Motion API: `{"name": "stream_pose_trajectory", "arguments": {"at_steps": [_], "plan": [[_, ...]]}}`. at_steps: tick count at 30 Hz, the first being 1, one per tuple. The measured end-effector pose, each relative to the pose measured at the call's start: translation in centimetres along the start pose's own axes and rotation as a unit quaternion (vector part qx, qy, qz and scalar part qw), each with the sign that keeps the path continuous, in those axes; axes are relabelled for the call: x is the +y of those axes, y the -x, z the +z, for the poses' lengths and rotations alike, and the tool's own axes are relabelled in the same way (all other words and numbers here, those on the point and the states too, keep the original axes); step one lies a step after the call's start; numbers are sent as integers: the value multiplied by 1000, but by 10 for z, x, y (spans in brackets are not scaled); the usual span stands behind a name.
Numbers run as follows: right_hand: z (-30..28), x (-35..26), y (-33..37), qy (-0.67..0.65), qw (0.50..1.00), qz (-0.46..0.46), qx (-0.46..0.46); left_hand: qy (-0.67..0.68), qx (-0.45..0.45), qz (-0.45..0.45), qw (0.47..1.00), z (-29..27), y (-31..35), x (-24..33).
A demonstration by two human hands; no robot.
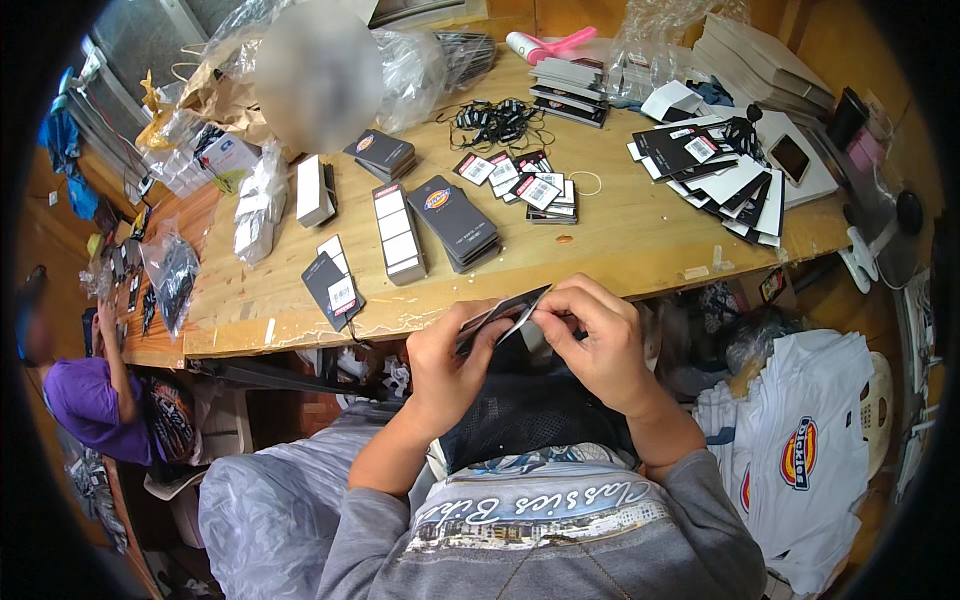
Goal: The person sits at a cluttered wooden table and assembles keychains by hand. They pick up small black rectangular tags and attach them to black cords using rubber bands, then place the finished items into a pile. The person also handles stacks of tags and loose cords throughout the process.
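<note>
Over my lap, just off the table's near edge, my left hand (447, 362) is closed around one end of a black hang tag (512, 303). A pale card or label (522, 319) shows against its underside. At the other end, the fingers of my right hand (598, 335) pinch the tag's edge; anything small between those fingertips is hidden. On the table in front of my left hand lies a fanned set of tags (330, 280), black and white, with a barcode sticker and a dark cord. Beyond it stand a stack of black tags (452, 222) and a stack of white cards (399, 238).
Barcoded tags (518, 182), a tangle of black cords (495, 124) and a fan of strung tags (715, 165) lie farther back on the wooden table (620, 235). White shirts (800, 430) are piled at my right. A person in purple (95, 405) sits at far left.
</note>
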State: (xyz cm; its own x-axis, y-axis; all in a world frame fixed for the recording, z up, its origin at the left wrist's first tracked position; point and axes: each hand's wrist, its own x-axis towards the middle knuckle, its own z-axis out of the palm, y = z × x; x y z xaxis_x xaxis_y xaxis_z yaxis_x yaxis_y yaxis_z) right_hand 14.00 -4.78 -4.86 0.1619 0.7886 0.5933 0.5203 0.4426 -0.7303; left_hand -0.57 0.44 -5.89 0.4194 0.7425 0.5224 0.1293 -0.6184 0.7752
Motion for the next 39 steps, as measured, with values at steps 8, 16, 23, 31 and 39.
{"name": "stream_pose_trajectory", "arguments": {"at_steps": [8, 16, 23, 31, 39], "plan": [[-1, -5, 1, -15, 999, 46, -8, -135, -9, 160, 978, -1, -2, -2], [6, 16, 12, -205, 971, 125, -8, -229, -6, 305, 924, -4, -8, 3], [7, 12, 13, -391, 902, 179, -24, -270, -18, 327, 905, -2, -8, 3], [15, 27, 13, -249, 957, 129, 71, -88, -195, 159, 964, -6, -3, 5], [8, 22, 15, -170, 982, 54, 64, 157, 37, -84, 983, 6, -4, -3]]}}
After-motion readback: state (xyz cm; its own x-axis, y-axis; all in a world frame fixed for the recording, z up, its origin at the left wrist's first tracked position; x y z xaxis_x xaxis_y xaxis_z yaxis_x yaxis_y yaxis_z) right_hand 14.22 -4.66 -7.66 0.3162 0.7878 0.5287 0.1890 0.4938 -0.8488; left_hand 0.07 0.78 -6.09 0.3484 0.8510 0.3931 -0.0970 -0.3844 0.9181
